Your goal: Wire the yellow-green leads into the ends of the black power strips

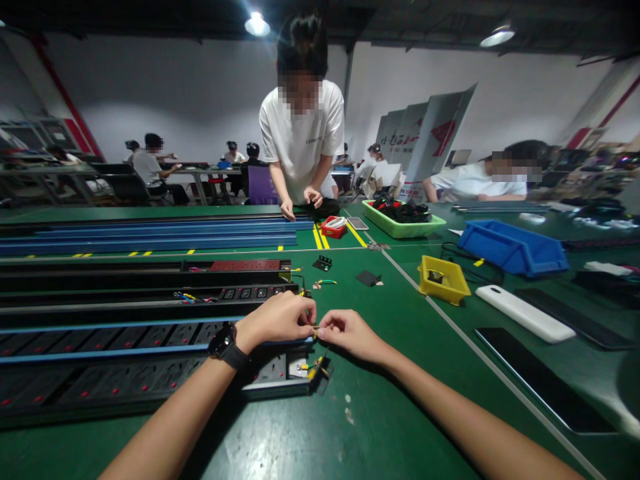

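My left hand (pixel 280 321), with a black watch (pixel 225 341) on the wrist, reaches over the end of a blue-edged power strip (pixel 127 338). Its thumb and fingers are closed in a pinch at the strip's right end. Facing it, my right hand (pixel 354 335) pinches at the same spot, fingertips almost meeting the left ones. A small yellowish bit shows between them, too small to name. Nearer to me lies a black power strip (pixel 135 383) with red switches. Yellow-green wire (pixel 316 368) and an end plate (pixel 325 380) stick out of its open end.
Beyond lie strips with black sockets (pixel 245 293) and red sockets (pixel 245 265), then blue rails (pixel 150 233). A co-worker (pixel 303 143) stands across the table. A green basket (pixel 400 229), yellow bin (pixel 443 280), blue bin (pixel 513 248) and phone (pixel 545 380) are at right.
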{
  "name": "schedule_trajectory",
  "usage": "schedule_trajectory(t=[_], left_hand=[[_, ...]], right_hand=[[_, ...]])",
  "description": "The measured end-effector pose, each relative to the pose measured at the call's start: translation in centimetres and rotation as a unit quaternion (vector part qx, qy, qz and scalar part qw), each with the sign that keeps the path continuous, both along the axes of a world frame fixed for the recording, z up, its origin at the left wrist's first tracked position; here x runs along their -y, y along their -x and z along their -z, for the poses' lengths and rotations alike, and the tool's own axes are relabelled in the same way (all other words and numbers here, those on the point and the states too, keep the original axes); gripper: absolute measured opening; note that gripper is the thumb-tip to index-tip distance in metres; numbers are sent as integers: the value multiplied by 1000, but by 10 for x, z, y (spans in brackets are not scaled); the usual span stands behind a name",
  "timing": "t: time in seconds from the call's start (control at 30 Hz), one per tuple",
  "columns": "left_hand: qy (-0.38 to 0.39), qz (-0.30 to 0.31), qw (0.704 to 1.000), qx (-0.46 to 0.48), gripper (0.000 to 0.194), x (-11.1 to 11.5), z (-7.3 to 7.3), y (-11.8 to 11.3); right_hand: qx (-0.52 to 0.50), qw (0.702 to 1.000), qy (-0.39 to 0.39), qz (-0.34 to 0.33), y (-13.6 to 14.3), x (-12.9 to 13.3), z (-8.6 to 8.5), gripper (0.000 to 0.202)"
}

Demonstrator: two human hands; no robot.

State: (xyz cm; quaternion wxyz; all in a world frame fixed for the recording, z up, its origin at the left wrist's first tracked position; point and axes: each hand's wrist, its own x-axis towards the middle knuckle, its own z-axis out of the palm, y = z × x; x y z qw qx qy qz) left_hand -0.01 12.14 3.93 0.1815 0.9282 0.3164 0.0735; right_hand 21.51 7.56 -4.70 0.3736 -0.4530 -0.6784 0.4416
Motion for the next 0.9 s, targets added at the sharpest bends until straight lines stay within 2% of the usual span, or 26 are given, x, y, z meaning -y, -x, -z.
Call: schedule_trajectory(t=[0.43,0.7,0.9], left_hand=[[-29,-36,998,-45,7,3,-6,1],[-25,-36,998,-38,13,1,-5,-2],[-31,-34,998,-30,9,3,-3,-5]], right_hand=[[-13,1000,12,-7,0,1,-2,28],[-12,1000,-3,-9,0,-1,4,28],[0,1000,-18,-2,1,-1,4,26]])
